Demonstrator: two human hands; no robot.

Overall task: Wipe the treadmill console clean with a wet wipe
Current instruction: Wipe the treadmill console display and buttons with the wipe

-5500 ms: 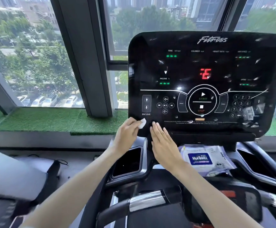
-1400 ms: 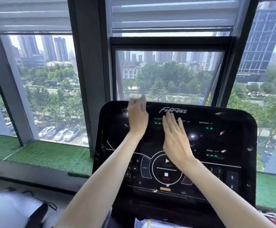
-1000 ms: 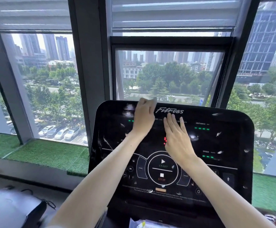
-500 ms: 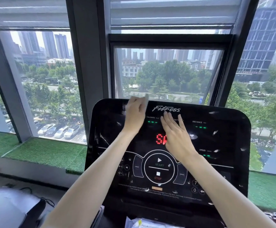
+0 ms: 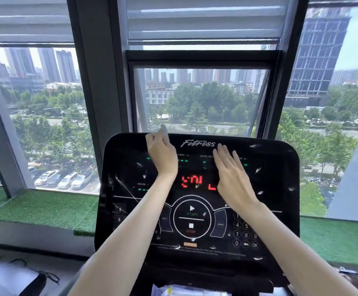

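Note:
The black glossy treadmill console [image 5: 280, 210] fills the lower middle of the head view, with red digits lit and small white flecks scattered over it. My left hand [image 5: 162, 153] is at the console's top edge, left of the "Fitness" logo, and grips a white wet wipe [image 5: 163, 129] whose tip sticks up above my fingers. My right hand [image 5: 231, 176] lies flat on the upper right of the display with straight fingers, holding nothing.
A wet-wipe pack [image 5: 184, 291] shows at the bottom edge below the console. Window frames [image 5: 97, 86] and glass stand close behind the console, with green artificial turf [image 5: 41, 208] on the sill. A dark bag with cords [image 5: 35, 283] lies at the lower left.
My left hand has slid the wipe leftward along the console's top edge. My right hand has shifted right on the display. The red digits have changed.

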